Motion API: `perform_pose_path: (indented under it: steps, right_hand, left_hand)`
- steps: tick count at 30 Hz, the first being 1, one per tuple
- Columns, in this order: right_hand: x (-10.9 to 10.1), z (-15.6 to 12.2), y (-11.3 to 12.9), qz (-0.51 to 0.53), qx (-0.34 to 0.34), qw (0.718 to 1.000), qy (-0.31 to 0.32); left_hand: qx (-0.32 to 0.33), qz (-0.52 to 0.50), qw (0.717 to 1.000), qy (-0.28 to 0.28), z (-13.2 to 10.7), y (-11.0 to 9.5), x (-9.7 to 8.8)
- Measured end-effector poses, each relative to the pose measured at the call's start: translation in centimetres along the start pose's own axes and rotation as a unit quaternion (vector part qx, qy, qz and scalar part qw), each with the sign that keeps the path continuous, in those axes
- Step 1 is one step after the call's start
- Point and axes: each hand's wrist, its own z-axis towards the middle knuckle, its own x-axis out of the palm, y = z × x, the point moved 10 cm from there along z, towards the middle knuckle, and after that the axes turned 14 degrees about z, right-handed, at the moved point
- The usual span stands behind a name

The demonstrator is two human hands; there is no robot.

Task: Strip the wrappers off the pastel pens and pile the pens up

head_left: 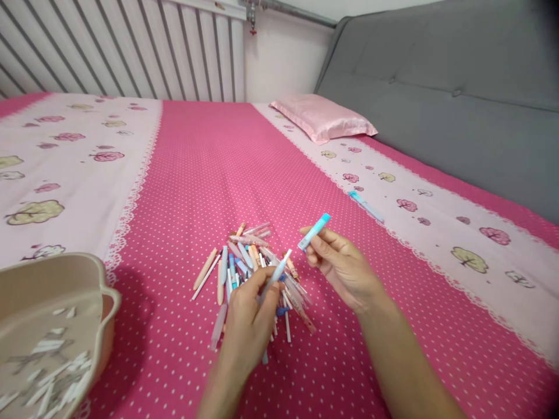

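Observation:
My left hand (248, 311) is closed around a pale blue pen barrel (279, 269), whose white end points up and away. In my right hand (343, 262), fingers and thumb pinch a turquoise pen cap (318, 228), tilted up to the right. Cap and barrel are apart, with a small gap between the hands. Beneath and behind my left hand lies a loose heap of pens and pen parts (225, 265) in peach, blue, pink, white and clear plastic. The hand hides part of this heap.
A beige basin (105, 276) holding many small white pieces (48, 346) stands at the lower left. A turquoise and clear pen (367, 206) lies apart on the bedspread (209, 157). Farther back are a pink pillow (321, 116), a grey headboard (437, 75) and a white radiator (126, 49).

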Motion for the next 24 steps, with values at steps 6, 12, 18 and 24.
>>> perform_pose_path:
  steps: [6,12,18,24]
  right_hand:
    - [0.0,0.1,-0.5,-0.020,0.002,1.000,-0.005]
    - [0.5,0.0,-1.2,-0.040,0.019,0.999,0.021]
    - [0.7,-0.1,-1.1,-0.100,0.010,0.995,0.019]
    - [1.0,-0.2,-1.3,-0.108,0.014,0.993,0.047]
  left_hand:
    - [0.030,0.034,0.999,0.010,-0.2,-0.7,0.1]
    - [0.031,0.027,0.999,0.024,-0.2,-0.6,0.4]
    - [0.032,0.021,0.999,0.024,-0.3,-0.5,0.4]
    - [0.024,0.022,0.999,0.024,-0.3,-0.4,0.5]
